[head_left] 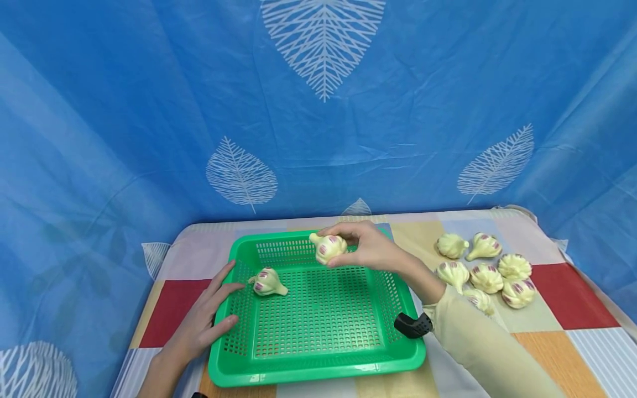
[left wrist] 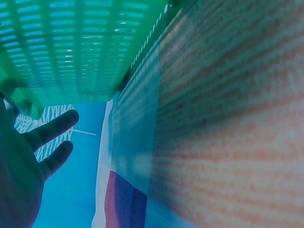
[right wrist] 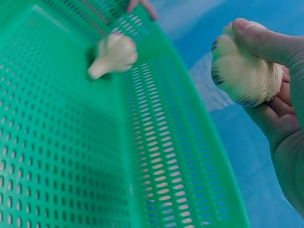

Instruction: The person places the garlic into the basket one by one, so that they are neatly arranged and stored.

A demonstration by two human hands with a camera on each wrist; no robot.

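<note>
My right hand [head_left: 365, 246] pinches a garlic bulb [head_left: 330, 249] between thumb and fingers, above the far side of a green plastic basket [head_left: 318, 373]. In the right wrist view the held bulb [right wrist: 244, 71] shows its root end toward the palm. Another garlic bulb [head_left: 267, 282] lies inside the basket near its left wall, its stem pointing right. At the basket's left rim is my left hand [head_left: 201, 320], fingers spread and fairly straight. The left wrist view shows that hand [left wrist: 28, 166] beside the basket's perforated wall [left wrist: 71, 57].
Several garlic bulbs [head_left: 486, 277] sit in a group on the patchwork tablecloth [head_left: 567, 298], right of the basket. A blue curtain [head_left: 398, 110] with white leaf prints hangs behind the table and along both sides.
</note>
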